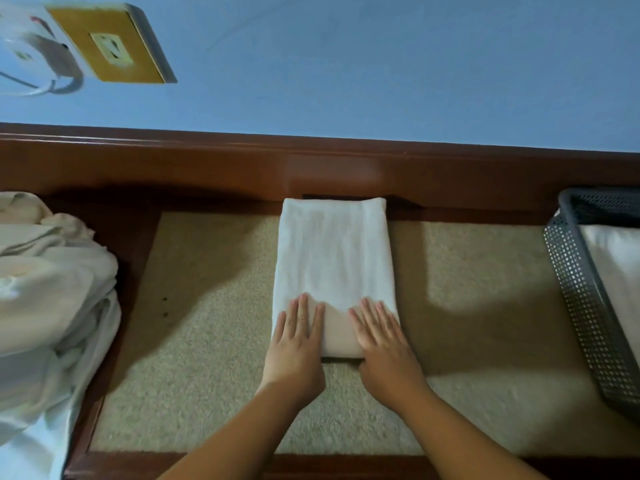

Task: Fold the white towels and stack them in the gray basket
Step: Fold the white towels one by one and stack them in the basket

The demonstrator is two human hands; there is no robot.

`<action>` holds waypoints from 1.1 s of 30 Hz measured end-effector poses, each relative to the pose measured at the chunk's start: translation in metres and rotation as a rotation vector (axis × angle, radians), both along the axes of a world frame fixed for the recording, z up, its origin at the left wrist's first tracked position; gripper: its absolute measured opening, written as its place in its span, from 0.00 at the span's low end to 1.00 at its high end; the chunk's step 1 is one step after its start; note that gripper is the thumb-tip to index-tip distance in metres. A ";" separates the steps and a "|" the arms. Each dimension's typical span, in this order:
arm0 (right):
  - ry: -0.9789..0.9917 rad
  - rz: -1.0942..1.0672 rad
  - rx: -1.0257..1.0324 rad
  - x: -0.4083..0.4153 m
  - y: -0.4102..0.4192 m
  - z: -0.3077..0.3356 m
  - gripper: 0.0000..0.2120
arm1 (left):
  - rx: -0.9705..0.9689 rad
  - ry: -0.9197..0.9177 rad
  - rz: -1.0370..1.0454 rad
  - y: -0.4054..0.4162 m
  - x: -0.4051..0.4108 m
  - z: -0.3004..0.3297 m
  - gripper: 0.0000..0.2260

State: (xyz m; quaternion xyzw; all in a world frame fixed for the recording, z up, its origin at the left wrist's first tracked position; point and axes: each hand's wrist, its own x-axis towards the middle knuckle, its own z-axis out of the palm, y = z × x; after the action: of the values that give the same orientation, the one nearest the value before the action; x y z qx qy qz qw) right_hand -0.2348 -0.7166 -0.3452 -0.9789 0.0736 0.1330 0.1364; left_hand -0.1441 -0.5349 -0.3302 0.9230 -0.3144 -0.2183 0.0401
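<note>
A white towel [334, 258], folded into a long narrow strip, lies in the middle of the beige stone tabletop [207, 306], running away from me. My left hand [296, 344] lies flat on its near left corner with straight fingers. My right hand [384, 344] presses flat on its near right corner, thumb tucked at the towel's near edge. The gray perforated basket [581, 306] stands at the right edge and holds a folded white towel [616, 265]. A pile of unfolded white towels [48, 289] sits at the left.
A dark wooden rim [311, 168] frames the tabletop and meets the blue wall [381, 64] behind. High on the wall at the left hang a wooden socket plate [110, 46] and a white plug with cable [38, 60].
</note>
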 end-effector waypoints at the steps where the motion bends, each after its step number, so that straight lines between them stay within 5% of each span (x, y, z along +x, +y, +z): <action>1: -0.002 -0.018 0.010 0.004 -0.001 -0.001 0.49 | 0.028 -0.022 -0.006 -0.004 0.005 -0.001 0.44; 8: -0.013 0.019 -0.072 0.007 -0.003 0.005 0.46 | 0.110 -0.055 -0.014 -0.011 0.014 0.000 0.42; 12: -0.075 -0.008 -0.007 0.012 -0.008 0.032 0.35 | 0.062 -0.104 -0.031 -0.004 0.022 0.020 0.38; 20: -0.050 -0.034 0.109 -0.001 -0.039 0.166 0.18 | -0.013 -0.098 -0.140 0.005 0.024 0.164 0.17; 28: -0.183 -0.133 0.406 -0.043 -0.071 0.320 0.17 | -0.410 0.014 -0.016 0.022 0.007 0.289 0.19; 33: -0.158 -0.216 0.555 -0.037 -0.091 0.330 0.17 | -0.623 0.139 0.190 0.018 0.008 0.287 0.13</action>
State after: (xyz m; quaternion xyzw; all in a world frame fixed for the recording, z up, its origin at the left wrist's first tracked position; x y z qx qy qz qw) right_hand -0.2718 -0.8077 -0.0154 -0.8981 0.1273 0.0563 0.4171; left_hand -0.1357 -0.5168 -0.0430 0.8744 -0.2751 -0.1693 0.3620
